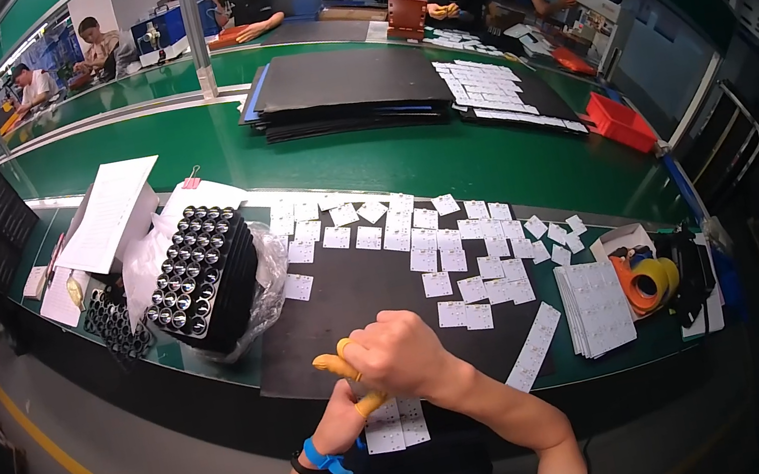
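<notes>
- White, two-column circuit-board panel (397,429) shows directly below your hands, at the near edge of the desk (658,348); you cannot tell from here whether they pinch it.
- Your left hand (339,424) is bent inward beside the panel's upper left corner, a blue strap (327,459) around its wrist.
- Your right hand (402,350) is curled into a fist above it, the two close together; yellow rubber finger cots (336,365) cover some fingertips.
- Beyond your hands, small square white boards (437,284) lie scattered over a flat black mat (352,313).
- To your right: a slim white strip (534,349), then stacked white panels (598,305).
- To your left: a black tray of round cups (202,268) in clear plastic (273,276).
</notes>
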`<state>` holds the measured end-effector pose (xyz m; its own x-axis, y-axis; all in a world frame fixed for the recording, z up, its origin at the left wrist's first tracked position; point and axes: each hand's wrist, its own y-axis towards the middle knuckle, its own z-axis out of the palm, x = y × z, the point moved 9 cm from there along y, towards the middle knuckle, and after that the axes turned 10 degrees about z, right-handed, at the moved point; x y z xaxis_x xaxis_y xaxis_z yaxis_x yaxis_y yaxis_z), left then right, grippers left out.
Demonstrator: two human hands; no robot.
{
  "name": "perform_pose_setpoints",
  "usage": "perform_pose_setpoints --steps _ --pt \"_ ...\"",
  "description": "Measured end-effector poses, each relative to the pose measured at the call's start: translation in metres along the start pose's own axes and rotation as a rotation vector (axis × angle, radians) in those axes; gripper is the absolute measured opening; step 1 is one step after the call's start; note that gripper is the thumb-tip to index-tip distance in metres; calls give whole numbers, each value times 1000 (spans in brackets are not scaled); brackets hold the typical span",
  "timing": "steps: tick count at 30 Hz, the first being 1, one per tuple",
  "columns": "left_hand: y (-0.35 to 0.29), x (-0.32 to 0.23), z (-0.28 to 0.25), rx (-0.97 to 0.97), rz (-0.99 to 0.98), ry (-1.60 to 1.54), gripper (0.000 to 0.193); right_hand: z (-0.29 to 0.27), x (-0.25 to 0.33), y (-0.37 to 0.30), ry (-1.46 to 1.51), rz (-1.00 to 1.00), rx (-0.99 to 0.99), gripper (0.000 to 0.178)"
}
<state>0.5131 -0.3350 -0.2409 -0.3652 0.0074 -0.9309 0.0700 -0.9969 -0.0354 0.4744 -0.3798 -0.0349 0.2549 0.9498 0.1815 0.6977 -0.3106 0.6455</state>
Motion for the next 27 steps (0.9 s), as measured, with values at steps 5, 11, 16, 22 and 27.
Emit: perform_pose_setpoints --steps 5,11,16,22,27 --pt "1 -47 20 26 220 64 21 6 -15 -2 -29 120 32 46" --pt "1 -41 18 62 165 117 22 22 -31 -8 -36 198 203 48" --pt "-1 -45 23 104 164 116 24 30 -45 -12 96 302 372 32" --pt "1 -56 29 181 157 192 27 44 -70 -19 420 553 453 41" --pt "-1 -52 31 185 104 120 26 67 -80 -39 547 789 573 40"
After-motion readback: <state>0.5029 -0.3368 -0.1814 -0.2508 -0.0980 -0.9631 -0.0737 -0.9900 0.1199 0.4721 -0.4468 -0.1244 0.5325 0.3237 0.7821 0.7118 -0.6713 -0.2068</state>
